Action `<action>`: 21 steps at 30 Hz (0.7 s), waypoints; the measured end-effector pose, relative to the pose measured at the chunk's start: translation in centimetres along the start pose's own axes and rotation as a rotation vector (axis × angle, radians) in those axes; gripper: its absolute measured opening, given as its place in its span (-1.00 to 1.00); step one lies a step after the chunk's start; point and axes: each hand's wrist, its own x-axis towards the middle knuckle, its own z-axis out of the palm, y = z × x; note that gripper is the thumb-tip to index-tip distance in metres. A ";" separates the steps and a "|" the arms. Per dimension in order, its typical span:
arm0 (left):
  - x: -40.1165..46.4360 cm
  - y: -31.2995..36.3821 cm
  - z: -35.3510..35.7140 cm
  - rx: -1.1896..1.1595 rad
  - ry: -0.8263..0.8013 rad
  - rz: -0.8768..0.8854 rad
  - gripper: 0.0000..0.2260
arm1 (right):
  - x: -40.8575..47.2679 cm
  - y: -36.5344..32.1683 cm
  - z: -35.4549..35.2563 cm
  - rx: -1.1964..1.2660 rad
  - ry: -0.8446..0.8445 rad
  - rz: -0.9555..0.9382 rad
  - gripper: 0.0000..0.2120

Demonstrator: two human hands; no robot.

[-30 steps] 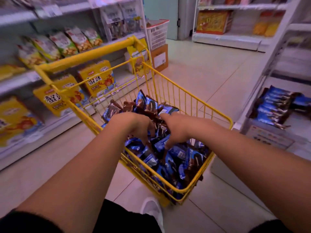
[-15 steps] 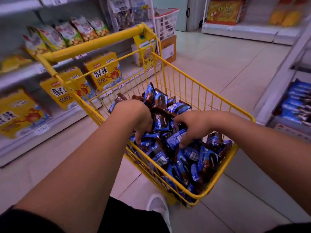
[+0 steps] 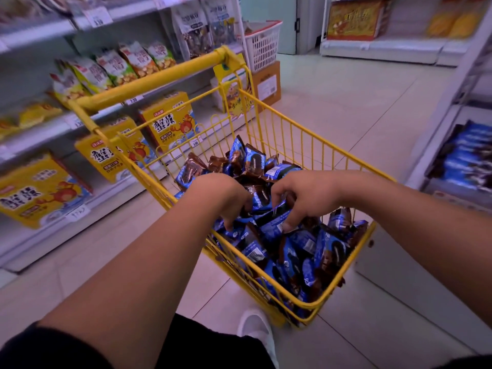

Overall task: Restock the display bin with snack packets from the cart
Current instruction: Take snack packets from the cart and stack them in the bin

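1. The cart (image 3: 306, 145), yellow wire, stands on the floor (image 3: 359, 107) between the left shelves (image 3: 80, 123) and the right shelf unit; its near right corner lies close to that unit's base.
2. Open tiled floor runs beyond the cart toward the far wall.
3. Packets (image 3: 306, 251), blue and brown, fill the cart in a heap.
4. The left hand (image 3: 221, 195) and right hand (image 3: 306, 195) reach into the heap, fingers curled down around packets; the fingertips are partly buried.
5. The bin (image 3: 463, 158), on the right shelf, holds blue packets; it is cut off by the frame edge and blurred.
6. A white shoe (image 3: 255, 328) shows below the cart.
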 end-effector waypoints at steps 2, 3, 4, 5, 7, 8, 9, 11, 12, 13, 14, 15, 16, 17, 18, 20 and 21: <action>-0.1 -0.4 0.1 -0.118 0.040 0.047 -0.48 | -1.1 0.4 -0.9 0.050 0.031 -0.010 -0.69; -0.2 -0.5 0.1 -0.151 0.060 0.084 -0.53 | -1.7 0.8 -1.3 0.086 0.053 -0.016 -0.71; -0.4 -0.7 0.2 -0.191 0.072 0.122 -0.58 | -2.3 1.2 -1.7 0.130 0.078 -0.018 -0.73; -0.6 -0.9 0.1 -0.245 0.074 0.154 -0.62 | -2.9 1.7 -2.0 0.179 0.104 -0.017 -0.73; -1.1 -1.3 -0.1 -0.401 0.097 0.207 -0.77 | -3.9 2.7 -2.1 0.283 0.158 -0.009 -0.73; -1.2 -1.4 -0.2 -0.461 0.126 0.240 -0.84 | -4.4 3.1 -2.1 0.343 0.178 -0.006 -0.74; -1.5 -1.4 -0.4 -0.511 0.168 0.278 -0.86 | -4.9 3.4 -1.9 0.423 0.193 -0.004 -0.75; -1.9 -1.3 -0.9 -0.725 0.270 0.345 -0.81 | -5.9 3.8 -1.7 0.642 0.203 -0.003 -0.77; -2.2 -1.0 -1.1 -0.902 0.314 0.376 -0.78 | -6.6 3.9 -1.7 0.764 0.213 -0.003 -0.77; -2.5 -0.6 -1.4 -1.090 0.348 0.414 -0.77 | -7.3 3.9 -1.9 0.886 0.234 -0.001 -0.74; -2.7 -0.1 -1.7 -1.267 0.368 0.450 -0.77 | -8.0 3.9 -2.1 1.006 0.263 0.001 -0.71; -2.8 0.6 -2.1 -1.432 0.360 0.488 -0.77 | -8.8 4.0 -2.4 1.121 0.294 0.000 -0.66; -3.0 1.3 -2.5 -1.589 0.322 0.536 -0.76 | -9.6 4.0 -2.6 1.229 0.322 -0.004 -0.63; -3.2 2.1 -3.0 -1.749 0.258 0.592 -0.73 | -10.4 3.9 -2.9 1.327 0.347 -0.006 -0.61; -3.4 2.8 -3.6 -1.905 0.193 0.648 -0.72 | -11.2 3.9 -3.2 1.411 0.372 -0.006 -0.61; -4.1 4.4 -4.8 -2.193 0.042 0.740 -0.75 | -12.7 3.7 -3.4 1.542 0.437 -0.005 -0.68; -4.4 5.2 -5.4 -2.307 -0.043 0.757 -0.80 | -13.2 3.6 -3.2 1.577 0.483 -0.006 -0.75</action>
